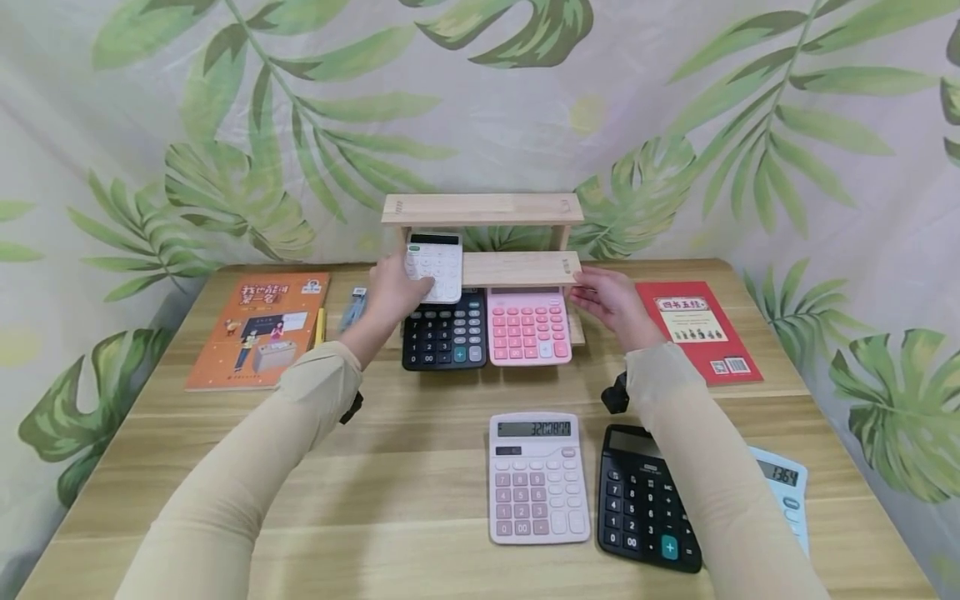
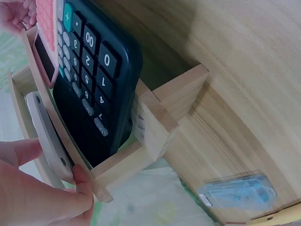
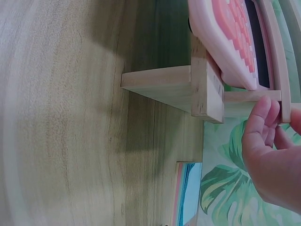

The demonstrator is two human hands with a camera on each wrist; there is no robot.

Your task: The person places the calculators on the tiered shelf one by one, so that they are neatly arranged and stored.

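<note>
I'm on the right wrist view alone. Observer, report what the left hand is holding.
Observer: The left hand grips a small white rectangular calculator.
Operator: Tell me what sits beside the pink rectangular calculator with the pink keys.
Observer: A black rectangular calculator with black and grey keys is just to its left on the pale wooden rack.
Operator: Now list the calculators on the wood-grain table, on the side nearer the person.
Observer: Three lie there: a pale pink rectangular one, a black one with a teal plus key, and a light blue one partly hidden by the right sleeve.
</note>
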